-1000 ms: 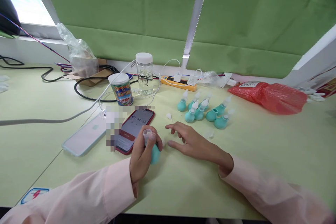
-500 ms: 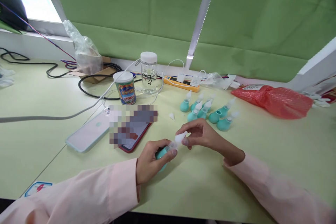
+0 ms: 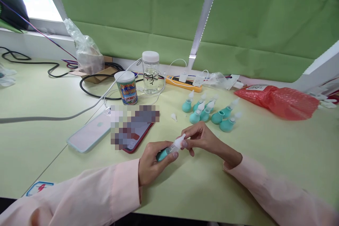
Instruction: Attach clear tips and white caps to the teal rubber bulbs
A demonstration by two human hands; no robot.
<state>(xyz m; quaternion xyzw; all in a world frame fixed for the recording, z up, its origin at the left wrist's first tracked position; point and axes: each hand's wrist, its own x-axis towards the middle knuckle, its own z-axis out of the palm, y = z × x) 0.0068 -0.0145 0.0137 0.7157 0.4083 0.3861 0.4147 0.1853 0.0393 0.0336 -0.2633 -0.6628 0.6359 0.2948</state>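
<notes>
My left hand [image 3: 152, 159] is wrapped round a small teal rubber bulb [image 3: 162, 154] with a clear neck, held just above the pale green table [image 3: 265, 155]. My right hand [image 3: 200, 137] pinches a white nozzle tip [image 3: 180, 140] against the neck of that bulb. Behind my hands stands a group of several finished teal bulbs with white tips [image 3: 209, 111]. One loose white tip [image 3: 173, 116] lies on the table left of that group.
Two phones lie to the left, one in a pale case [image 3: 91, 132], one in a red case [image 3: 135, 136]. Farther back are a printed can [image 3: 128, 87], a clear jar [image 3: 150, 72], a yellow power strip [image 3: 184, 83], cables, a red plastic bag [image 3: 278, 100] and a clear bag [image 3: 86, 54].
My left hand lifted the bulb off the table and tilted it toward the right. My right hand left the table surface, picked up a white tip and brought it to the bulb's neck.
</notes>
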